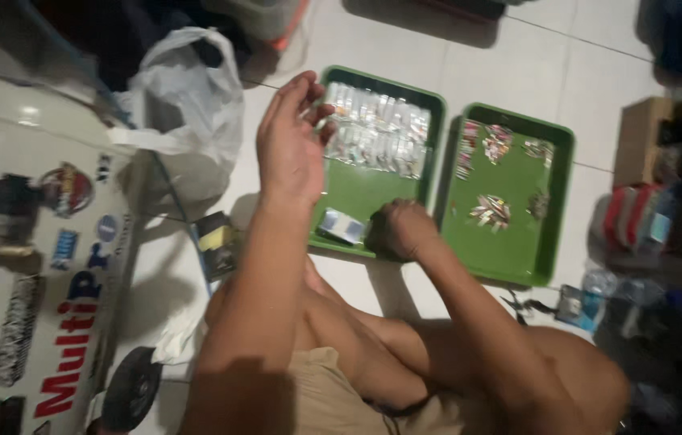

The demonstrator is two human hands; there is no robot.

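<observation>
Your left hand (291, 145) is raised over the left edge of the left green tray (373, 201), fingers nearly straight and held together, the fingertips (317, 109) bent a little toward the rows of clear packets (377, 129). Whether they pinch a packet is too blurred to tell. Those packets lie in two overlapping rows across the far half of that tray, shiny and see-through with small coloured bits inside.

Your right hand (400, 229) is curled into a loose fist at the near right corner of the same tray, knuckles up, resting on or just above its rim. You cannot tell whether anything sits inside the fist. Just left of it, on the tray's near part, lies a small flat white-and-blue packet (342, 227).

Right of that tray, touching it side by side, sits a second green tray (510, 250) with several small heaps of tiny coloured pieces (490, 211) scattered over it.

Left of the first tray, a white plastic bag (188, 97) slumps on the tiled floor (582, 89), and nearer to you a small dark box (217, 244) stands by your left forearm. Further left is a white tank covered in stickers (51, 242). Right of the second tray a brown cardboard box (643, 137) stands on the tiles.
</observation>
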